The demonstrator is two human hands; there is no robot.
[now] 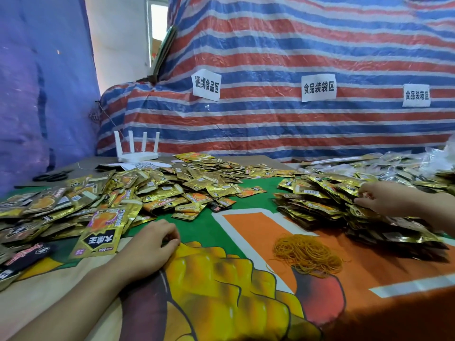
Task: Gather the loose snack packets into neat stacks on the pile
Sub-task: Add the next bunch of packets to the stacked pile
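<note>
Loose gold snack packets (157, 190) lie scattered over the left and middle of the table. On the right rises a pile of stacked packets (327, 205), layered in rough bundles. My right hand (384, 198) reaches onto the top of that pile, its fingers curled on a packet there. My left hand (152, 244) rests on the printed tablecloth near the front, fingers loosely curled and holding nothing. One large gold packet (101, 232) lies just left of that hand.
A heap of orange rubber bands (307, 254) sits on the cloth at front right. At the back left stand a white router (136, 150) and black scissors (50, 177). A striped tarp (270, 114) with paper labels walls off the back.
</note>
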